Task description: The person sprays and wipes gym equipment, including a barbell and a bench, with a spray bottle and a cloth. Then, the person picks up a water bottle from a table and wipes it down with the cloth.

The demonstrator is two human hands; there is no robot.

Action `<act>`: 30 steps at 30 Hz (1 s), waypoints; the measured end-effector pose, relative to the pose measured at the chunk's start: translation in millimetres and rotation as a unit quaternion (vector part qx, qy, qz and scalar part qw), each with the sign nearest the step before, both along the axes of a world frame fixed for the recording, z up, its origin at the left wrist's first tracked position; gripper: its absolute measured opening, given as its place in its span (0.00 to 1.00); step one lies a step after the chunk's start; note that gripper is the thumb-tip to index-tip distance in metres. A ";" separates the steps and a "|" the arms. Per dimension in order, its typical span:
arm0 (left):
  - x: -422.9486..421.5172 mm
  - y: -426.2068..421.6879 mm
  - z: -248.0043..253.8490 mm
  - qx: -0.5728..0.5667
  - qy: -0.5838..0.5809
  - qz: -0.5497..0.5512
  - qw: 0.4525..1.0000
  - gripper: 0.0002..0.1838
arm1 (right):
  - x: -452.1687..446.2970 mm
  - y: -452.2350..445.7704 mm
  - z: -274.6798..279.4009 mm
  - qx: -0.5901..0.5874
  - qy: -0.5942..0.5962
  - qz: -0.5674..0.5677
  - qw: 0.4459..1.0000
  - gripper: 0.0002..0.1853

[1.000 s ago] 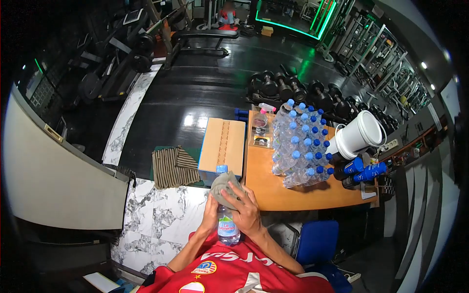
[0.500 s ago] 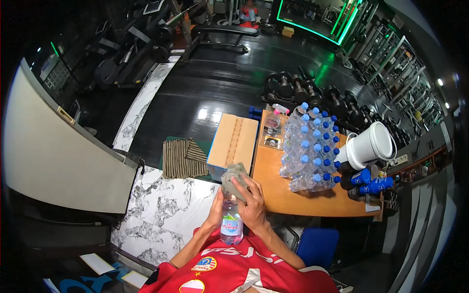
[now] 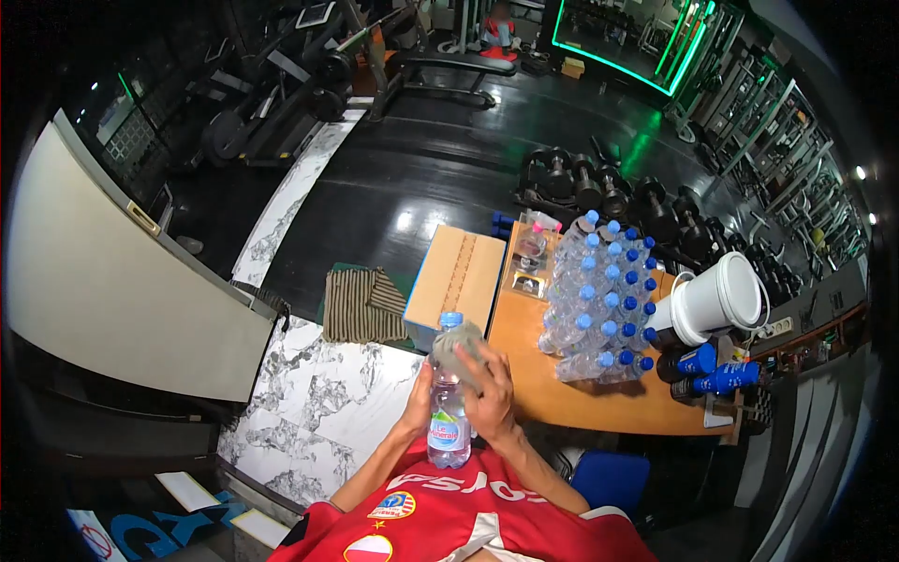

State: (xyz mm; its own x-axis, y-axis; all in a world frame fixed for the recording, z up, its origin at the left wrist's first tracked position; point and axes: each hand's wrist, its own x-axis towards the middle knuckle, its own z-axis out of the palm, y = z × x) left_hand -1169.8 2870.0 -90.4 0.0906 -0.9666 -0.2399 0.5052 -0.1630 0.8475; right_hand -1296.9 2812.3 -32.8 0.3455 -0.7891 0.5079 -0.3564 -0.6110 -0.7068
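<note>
Upright in front of my red shirt stands a clear plastic water bottle (image 3: pixel 448 429) with a light blue cap and a printed label. My left hand (image 3: pixel 418 401) is wrapped around the bottle's left side. A grey-green cloth (image 3: pixel 457 348) lies against the bottle's upper right side, just below the cap. My right hand (image 3: pixel 489 393) presses this cloth to the bottle, fingers pointing up and closed over it. The bottle's far side is hidden.
To the right, a wooden table (image 3: pixel 599 403) bears rows of water bottles (image 3: pixel 599 290), white buckets (image 3: pixel 726 300) and blue canisters (image 3: pixel 726 377). A cardboard box (image 3: pixel 454 272) stands beside it, near a striped mat (image 3: pixel 361 304). Dumbbells (image 3: pixel 585 183) lie beyond. A person (image 3: pixel 498 33) sits far back.
The cloth has slid from over the cap down to the bottle's right side, so the blue cap now shows. My right hand has moved slightly down and right with it.
</note>
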 end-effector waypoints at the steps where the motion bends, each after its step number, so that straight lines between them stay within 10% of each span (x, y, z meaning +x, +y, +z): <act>1: -0.8 -3.3 4.1 0.010 0.047 0.021 0.999 0.33 | -5.5 0.1 -3.4 -0.031 0.011 0.044 0.998 0.29; 6: 4.3 -5.7 5.7 0.055 0.164 -0.019 0.985 0.34 | -44.5 -8.8 -20.2 0.026 -0.045 0.228 0.972 0.32; 11: -25.3 -8.1 7.8 -0.037 -0.035 -0.018 0.999 0.35 | -23.9 -27.7 9.3 0.027 0.019 0.021 0.999 0.30; 16: -31.8 -3.3 7.6 0.041 0.101 0.026 0.994 0.39 | -43.0 2.8 -20.8 -0.028 0.052 0.059 0.997 0.30; 23: -28.8 8.3 -21.9 -0.030 0.118 -0.076 0.990 0.34 | -63.5 -9.0 -24.3 0.202 -0.219 0.078 0.951 0.29; 26: -43.7 6.7 -25.4 -0.054 -0.070 -0.003 0.996 0.33 | -46.8 -17.8 -5.6 0.050 -0.090 0.011 0.995 0.31; 30: -46.7 15.7 -29.1 0.038 0.033 0.031 0.998 0.35 | -47.6 5.1 -15.7 -0.007 0.066 0.042 0.997 0.33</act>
State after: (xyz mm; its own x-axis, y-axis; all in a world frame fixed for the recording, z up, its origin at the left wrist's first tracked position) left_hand -1216.6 2885.7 -119.5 0.1310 -0.9387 -0.3189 0.5702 -0.1918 0.7988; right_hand -1344.4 2817.4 -48.5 0.4746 -0.7476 0.4646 -0.3926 -0.6523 -0.6484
